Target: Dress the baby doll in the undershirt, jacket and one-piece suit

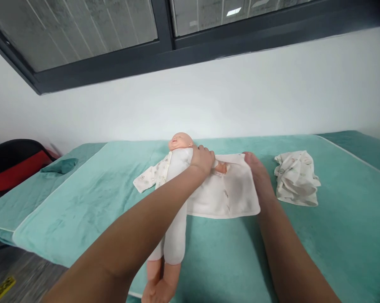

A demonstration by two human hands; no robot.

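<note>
A baby doll (pixel 177 164) in a white bodysuit lies on its back, head toward the wall and bare feet toward me. A pale printed baby shirt (pixel 223 198) is under and around it. One sleeve covers the doll's arm on the left side, while the shirt's other half is spread out to the right. My left hand (pixel 202 160) is closed around the doll's other arm, whose small hand sticks out past my fingers. With fingers pinched, my right hand (pixel 256 168) grips the upper outer edge of the shirt; its fingertips are partly hidden.
The doll rests on a turquoise padded mat (pixel 98 202) against a white wall (pixel 240 97). To the right lies a crumpled printed cloth (pixel 295 179). A black and red object (pixel 19 168) stands at the far left. A dark window frame (pixel 167 46) runs above.
</note>
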